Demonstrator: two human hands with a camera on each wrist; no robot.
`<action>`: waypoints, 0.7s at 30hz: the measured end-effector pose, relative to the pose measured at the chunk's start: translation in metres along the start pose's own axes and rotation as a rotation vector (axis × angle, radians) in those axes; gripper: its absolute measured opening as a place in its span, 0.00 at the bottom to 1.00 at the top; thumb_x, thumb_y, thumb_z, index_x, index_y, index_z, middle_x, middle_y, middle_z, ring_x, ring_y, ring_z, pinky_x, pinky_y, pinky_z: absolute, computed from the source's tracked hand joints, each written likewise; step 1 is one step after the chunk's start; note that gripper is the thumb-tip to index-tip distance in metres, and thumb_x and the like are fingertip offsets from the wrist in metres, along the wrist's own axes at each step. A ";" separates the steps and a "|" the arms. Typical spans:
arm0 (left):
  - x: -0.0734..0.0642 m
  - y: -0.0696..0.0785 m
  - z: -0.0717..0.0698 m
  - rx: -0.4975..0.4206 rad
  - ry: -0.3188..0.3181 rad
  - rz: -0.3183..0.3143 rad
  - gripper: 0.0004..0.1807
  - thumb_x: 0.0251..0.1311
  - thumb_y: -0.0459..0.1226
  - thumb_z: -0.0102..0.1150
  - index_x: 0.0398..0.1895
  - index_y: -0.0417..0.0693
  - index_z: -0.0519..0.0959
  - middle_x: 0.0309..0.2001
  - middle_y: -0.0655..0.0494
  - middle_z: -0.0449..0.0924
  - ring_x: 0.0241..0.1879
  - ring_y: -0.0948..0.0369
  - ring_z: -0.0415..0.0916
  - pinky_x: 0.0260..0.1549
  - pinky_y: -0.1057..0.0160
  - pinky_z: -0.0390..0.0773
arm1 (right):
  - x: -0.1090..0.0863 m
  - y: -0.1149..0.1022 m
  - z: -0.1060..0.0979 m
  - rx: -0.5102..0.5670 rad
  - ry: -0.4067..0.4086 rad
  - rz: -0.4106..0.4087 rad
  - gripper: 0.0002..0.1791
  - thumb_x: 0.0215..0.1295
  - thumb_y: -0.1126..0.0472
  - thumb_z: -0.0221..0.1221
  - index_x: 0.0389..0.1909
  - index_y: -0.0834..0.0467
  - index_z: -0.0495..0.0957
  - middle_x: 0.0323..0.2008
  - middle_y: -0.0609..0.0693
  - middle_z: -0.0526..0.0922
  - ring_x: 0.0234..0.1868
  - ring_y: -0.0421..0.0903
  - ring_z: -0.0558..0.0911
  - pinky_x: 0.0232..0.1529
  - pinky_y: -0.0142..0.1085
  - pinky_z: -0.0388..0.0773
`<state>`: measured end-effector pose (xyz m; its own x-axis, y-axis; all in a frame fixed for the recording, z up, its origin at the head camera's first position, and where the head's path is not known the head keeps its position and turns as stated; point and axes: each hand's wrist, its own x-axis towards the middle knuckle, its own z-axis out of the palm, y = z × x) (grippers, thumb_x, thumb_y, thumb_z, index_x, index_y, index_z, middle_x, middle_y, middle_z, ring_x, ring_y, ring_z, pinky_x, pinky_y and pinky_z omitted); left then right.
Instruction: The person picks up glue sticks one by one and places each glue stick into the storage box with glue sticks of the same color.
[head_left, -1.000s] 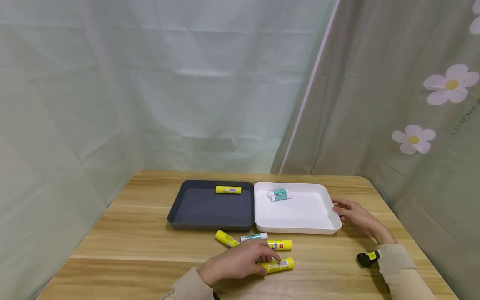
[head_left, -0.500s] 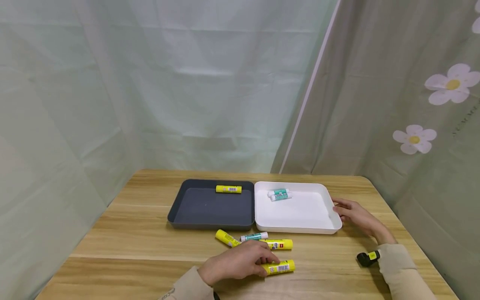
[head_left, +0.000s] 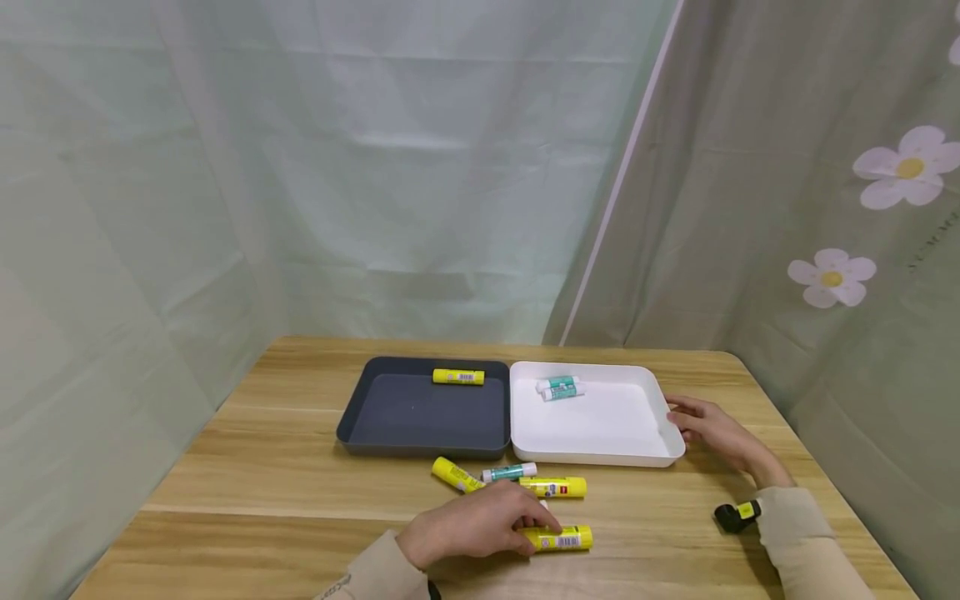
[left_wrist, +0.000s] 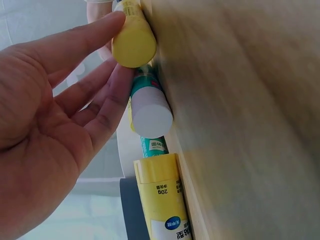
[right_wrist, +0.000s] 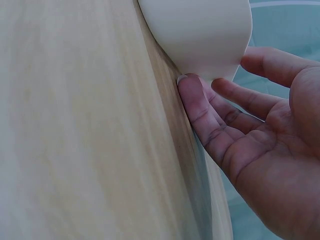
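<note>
In the head view my left hand (head_left: 480, 518) pinches a yellow glue stick (head_left: 562, 538) at the table's front, thumb on one side and fingers on the other. A white-and-green glue stick (left_wrist: 151, 112) lies right beside those fingers, mostly hidden from the head camera. Beyond the hand are a slanted yellow glue stick (head_left: 456, 475), another white-and-green glue stick (head_left: 510, 472) and another yellow glue stick (head_left: 555, 487). My right hand (head_left: 712, 433) touches the right end of the white tray (head_left: 600, 457) with its fingertips; the right wrist view shows them at the tray's outer wall (right_wrist: 200, 35).
Left of the white tray, a dark grey tray (head_left: 420, 448) stands against it, with one yellow glue stick (head_left: 458, 377) inside. Two white-and-green glue sticks (head_left: 562, 391) lie in the white tray. Curtains (head_left: 420, 208) hang behind the wooden table (head_left: 262, 483).
The yellow glue stick at my left hand has turned nearly level and shifted slightly right and nearer, and the left fingers have closed on it. My right hand stays at the white tray.
</note>
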<state>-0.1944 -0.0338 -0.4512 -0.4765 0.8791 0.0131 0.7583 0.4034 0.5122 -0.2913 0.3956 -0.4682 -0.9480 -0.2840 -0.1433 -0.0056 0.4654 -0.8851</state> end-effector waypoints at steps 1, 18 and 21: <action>0.000 0.000 0.000 0.001 0.000 0.005 0.20 0.61 0.37 0.74 0.57 0.58 0.87 0.43 0.74 0.83 0.37 0.77 0.72 0.39 0.78 0.73 | 0.000 0.000 0.000 -0.005 -0.001 0.001 0.38 0.81 0.55 0.54 0.77 0.76 0.53 0.65 0.72 0.72 0.47 0.41 0.80 0.47 0.32 0.80; 0.000 0.000 -0.001 0.021 -0.016 0.038 0.20 0.61 0.36 0.75 0.57 0.59 0.86 0.43 0.74 0.82 0.37 0.77 0.72 0.40 0.79 0.72 | 0.001 0.003 -0.002 -0.001 0.002 0.007 0.38 0.81 0.55 0.55 0.78 0.74 0.53 0.64 0.70 0.73 0.48 0.42 0.80 0.47 0.33 0.80; 0.000 0.001 -0.001 0.029 -0.020 0.041 0.20 0.61 0.36 0.74 0.57 0.58 0.86 0.43 0.74 0.82 0.37 0.77 0.72 0.40 0.79 0.72 | 0.002 0.003 -0.002 0.004 -0.003 0.006 0.38 0.81 0.55 0.55 0.78 0.74 0.53 0.65 0.71 0.72 0.48 0.42 0.80 0.47 0.33 0.80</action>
<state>-0.1944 -0.0336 -0.4502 -0.4358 0.8999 0.0159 0.7896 0.3738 0.4866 -0.2936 0.3984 -0.4702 -0.9471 -0.2836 -0.1503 0.0016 0.4642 -0.8857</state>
